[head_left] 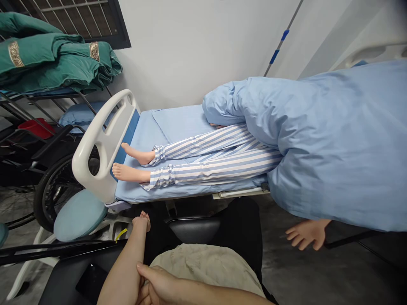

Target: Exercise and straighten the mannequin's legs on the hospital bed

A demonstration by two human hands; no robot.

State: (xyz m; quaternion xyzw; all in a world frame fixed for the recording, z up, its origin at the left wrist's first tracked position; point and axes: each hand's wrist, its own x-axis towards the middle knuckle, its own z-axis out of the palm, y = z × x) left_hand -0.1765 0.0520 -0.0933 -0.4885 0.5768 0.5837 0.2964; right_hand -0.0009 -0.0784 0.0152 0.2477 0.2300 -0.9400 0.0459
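Note:
My left hand [142, 220] rests near my left knee with its fingers curled in, and I see nothing held in it. My right hand [159, 281] is wrapped round my left forearm [129, 254], thumb on top; part of its fingers is hidden beneath the arm. Beyond my knees, a manikin in blue-and-white striped trousers [216, 167] lies on a bed [178, 118]. Its bare feet [130, 173] point toward the footboard [104, 148]. A light blue cover [333, 140] hides its upper body, and a doll-like hand [308, 235] hangs out below.
On the left are a round teal stool [79, 216], a wheelchair wheel [52, 190] and a rack with folded green fabric [57, 59]. A dark phone-like slab [91, 279] lies on the black seat beside me. A pole [280, 44] stands behind the bed.

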